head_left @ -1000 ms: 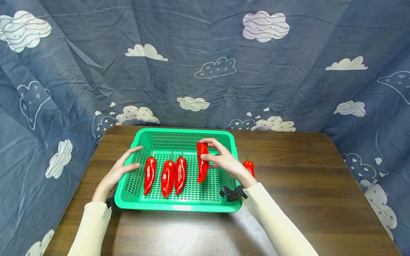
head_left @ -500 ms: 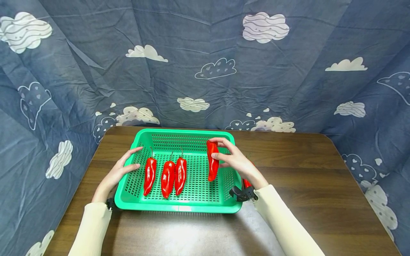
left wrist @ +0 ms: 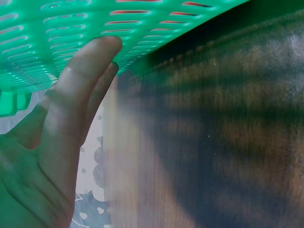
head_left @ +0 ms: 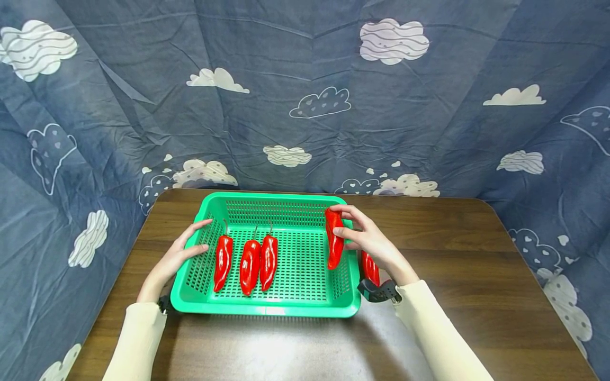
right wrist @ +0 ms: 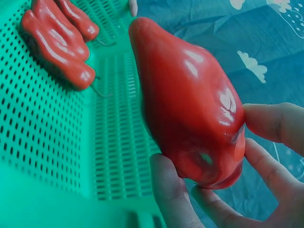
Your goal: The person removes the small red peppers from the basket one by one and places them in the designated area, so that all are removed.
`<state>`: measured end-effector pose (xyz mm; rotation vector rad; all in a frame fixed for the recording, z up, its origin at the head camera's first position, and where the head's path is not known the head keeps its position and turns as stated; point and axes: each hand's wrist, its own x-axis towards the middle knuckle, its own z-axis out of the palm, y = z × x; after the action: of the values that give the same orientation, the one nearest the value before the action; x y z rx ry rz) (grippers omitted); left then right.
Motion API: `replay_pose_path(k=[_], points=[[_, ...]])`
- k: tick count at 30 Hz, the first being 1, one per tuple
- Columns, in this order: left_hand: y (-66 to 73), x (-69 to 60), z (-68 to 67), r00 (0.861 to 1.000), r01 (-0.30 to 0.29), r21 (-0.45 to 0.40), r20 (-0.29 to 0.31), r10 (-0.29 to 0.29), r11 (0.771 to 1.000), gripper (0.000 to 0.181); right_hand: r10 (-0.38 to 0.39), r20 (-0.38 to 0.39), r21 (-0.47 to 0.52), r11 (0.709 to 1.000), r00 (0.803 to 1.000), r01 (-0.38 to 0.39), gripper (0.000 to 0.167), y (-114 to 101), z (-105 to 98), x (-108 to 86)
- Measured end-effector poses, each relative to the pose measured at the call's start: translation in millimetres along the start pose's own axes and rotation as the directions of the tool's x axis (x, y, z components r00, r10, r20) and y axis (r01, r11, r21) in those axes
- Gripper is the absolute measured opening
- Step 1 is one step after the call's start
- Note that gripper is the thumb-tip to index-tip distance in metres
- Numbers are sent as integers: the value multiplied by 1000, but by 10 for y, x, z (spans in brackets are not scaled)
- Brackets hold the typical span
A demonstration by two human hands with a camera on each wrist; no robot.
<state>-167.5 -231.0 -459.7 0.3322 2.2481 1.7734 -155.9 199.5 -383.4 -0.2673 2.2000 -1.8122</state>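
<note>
On the left, we see the left hand (head_left: 175,256) where it was a second ago, at the left end of the green basket (head_left: 229,307); its thumb and fingers stand apart, and we cannot tell whether the fingertips press the slotted wall. The first pepper (head_left: 223,264), second pepper (head_left: 250,267) and third pepper (head_left: 269,263) lie unmoved in the basket, the last two side by side. Further right, the right hand (head_left: 369,241) has shifted rightward, carrying the raised pepper (head_left: 335,243) from above the basket floor to the right end wall. Its thumb and fingers are clamped on the pepper near the stem end, the tip pointing down. Beyond that wall, more of the outer pepper (head_left: 370,270) now shows on the table (head_left: 452,254), though its stem is hidden behind the hand.

Inside the basket, we see slotted floor between the third pepper and the right wall. Past the outer pepper, the wood runs wide to the table's right edge; behind, the table's far edge meets the cloud-print cloth (head_left: 452,106).
</note>
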Motion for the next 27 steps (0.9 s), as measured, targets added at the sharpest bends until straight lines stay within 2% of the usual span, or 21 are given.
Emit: replay_pose_path(k=[11, 17, 27], points=[[1, 3, 3, 1000, -21, 6, -1, 21, 1000, 58, 3, -47, -15, 1000, 999, -3, 48, 60, -181, -129], [11, -3, 7, 1000, -13, 10, -1, 13, 1000, 58, 20, -66, -43, 999, 998, -23, 48, 94, -260, -201], [13, 1, 7, 1000, -16, 10, -2, 16, 1000, 58, 30, -84, -31, 999, 996, -32, 47, 208, -396, -298]])
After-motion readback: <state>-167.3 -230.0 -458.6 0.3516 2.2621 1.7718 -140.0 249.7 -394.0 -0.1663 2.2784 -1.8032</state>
